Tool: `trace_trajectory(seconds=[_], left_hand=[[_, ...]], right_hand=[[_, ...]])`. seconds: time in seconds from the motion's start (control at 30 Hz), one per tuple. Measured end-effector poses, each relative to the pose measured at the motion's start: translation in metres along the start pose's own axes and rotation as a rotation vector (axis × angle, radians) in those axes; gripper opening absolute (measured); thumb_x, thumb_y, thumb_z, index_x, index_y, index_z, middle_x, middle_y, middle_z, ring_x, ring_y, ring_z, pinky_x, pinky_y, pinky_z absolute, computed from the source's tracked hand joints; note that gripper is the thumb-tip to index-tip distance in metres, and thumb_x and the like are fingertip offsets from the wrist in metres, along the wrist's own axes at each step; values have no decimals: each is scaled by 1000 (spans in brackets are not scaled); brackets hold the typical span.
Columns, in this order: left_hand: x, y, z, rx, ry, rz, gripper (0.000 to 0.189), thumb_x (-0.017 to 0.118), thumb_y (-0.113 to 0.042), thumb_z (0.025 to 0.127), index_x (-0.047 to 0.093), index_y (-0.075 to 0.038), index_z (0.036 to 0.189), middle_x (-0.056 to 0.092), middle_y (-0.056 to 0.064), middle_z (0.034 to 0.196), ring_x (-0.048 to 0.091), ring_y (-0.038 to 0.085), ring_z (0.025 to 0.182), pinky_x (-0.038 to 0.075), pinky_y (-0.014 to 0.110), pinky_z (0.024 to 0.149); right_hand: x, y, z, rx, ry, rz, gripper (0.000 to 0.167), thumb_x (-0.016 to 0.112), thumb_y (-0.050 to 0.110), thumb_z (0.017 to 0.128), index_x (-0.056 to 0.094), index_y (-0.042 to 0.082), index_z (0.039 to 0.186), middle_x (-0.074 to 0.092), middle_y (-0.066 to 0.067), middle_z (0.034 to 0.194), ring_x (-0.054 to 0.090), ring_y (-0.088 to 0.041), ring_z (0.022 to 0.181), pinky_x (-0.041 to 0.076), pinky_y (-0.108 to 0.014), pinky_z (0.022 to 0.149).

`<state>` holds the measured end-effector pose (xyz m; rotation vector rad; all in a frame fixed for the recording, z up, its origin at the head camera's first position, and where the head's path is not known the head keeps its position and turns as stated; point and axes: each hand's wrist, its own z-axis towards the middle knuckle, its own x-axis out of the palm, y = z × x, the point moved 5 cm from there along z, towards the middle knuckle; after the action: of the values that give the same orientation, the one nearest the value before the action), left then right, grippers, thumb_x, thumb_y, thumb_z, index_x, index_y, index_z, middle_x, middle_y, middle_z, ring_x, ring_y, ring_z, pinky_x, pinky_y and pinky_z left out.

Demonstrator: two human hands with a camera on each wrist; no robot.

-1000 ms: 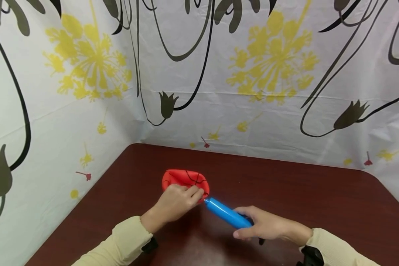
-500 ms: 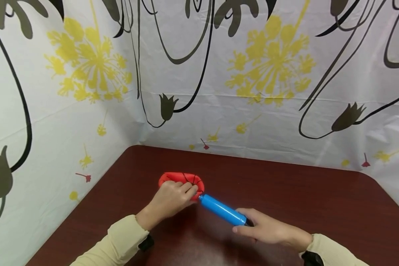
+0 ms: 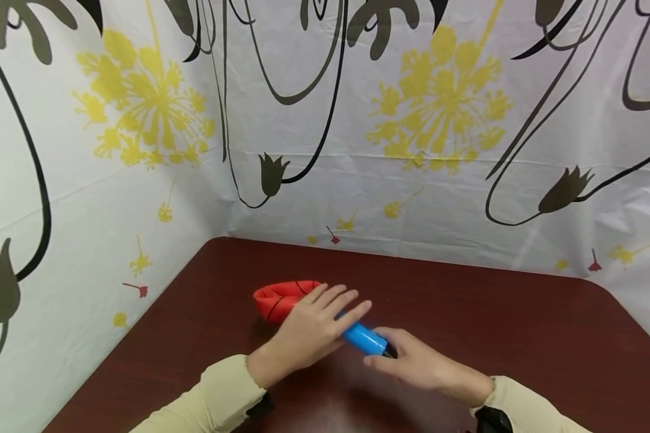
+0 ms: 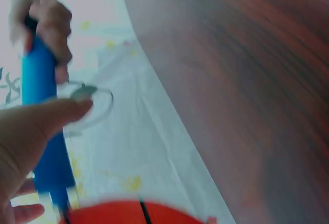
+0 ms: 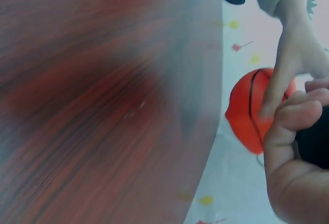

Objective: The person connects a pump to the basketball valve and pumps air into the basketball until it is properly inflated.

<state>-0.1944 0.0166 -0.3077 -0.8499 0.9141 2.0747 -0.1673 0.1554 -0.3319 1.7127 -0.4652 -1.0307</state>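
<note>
A soft, dented red ball (image 3: pixel 277 300) with black basketball lines is held above the table, partly behind my left hand (image 3: pixel 311 331). That hand has its fingers stretched out and spread across the front of a blue hand pump (image 3: pixel 364 339). In the left wrist view the thumb (image 4: pixel 56 116) lies straight across the pump's barrel (image 4: pixel 38 80), and the narrow tip meets the ball (image 4: pixel 128 213). My right hand (image 3: pixel 425 365) grips the pump's black handle (image 3: pixel 391 350) at the rear. The right wrist view shows its fingers curled round the black handle (image 5: pixel 314 136).
A dark red-brown table (image 3: pixel 498 319) with rounded corners lies under the hands. White cloth (image 3: pixel 303 132) printed with yellow flowers and dark vines hangs behind it and on the left. Dark bands (image 3: pixel 493 420) sit at both wrists.
My left hand has let go of the ball's edge, opened its fingers and moved right over the pump's front. Ball and pump have shifted slightly left. The pump's visible barrel is now partly covered.
</note>
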Motion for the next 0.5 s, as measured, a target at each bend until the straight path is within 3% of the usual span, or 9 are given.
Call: trace_trajectory(seconds=[0.13, 0.23, 0.37, 0.5], left_hand=[[7, -10, 11, 3, -25, -40, 71, 71, -31, 72, 39, -17, 134, 52, 4, 121, 41, 23, 117, 31, 39, 97], [10, -14, 14, 10, -46, -60, 61, 71, -29, 71, 48, -17, 127, 56, 2, 113, 47, 19, 111, 36, 35, 94], [10, -16, 15, 44, -68, -56, 40, 71, -30, 72, 61, -19, 109, 63, -3, 93, 58, 10, 84, 46, 25, 75], [10, -16, 15, 109, -78, 12, 22, 66, -27, 78, 60, -19, 98, 61, -5, 74, 52, 7, 56, 41, 18, 53]], right_hand=[[3, 5, 2, 29, -44, 12, 38, 56, 19, 85, 45, -7, 110, 50, -4, 70, 44, -8, 49, 40, -23, 45], [6, 8, 2, 37, -52, 20, 40, 57, 19, 85, 43, -7, 111, 51, -6, 73, 45, -10, 49, 40, -24, 45], [7, 10, 0, 45, -71, -9, 40, 57, 22, 84, 44, -6, 110, 52, -6, 77, 46, -11, 51, 42, -25, 47], [5, 12, 0, 19, -85, -45, 40, 56, 21, 85, 45, -5, 112, 53, -7, 86, 51, -14, 66, 44, -26, 55]])
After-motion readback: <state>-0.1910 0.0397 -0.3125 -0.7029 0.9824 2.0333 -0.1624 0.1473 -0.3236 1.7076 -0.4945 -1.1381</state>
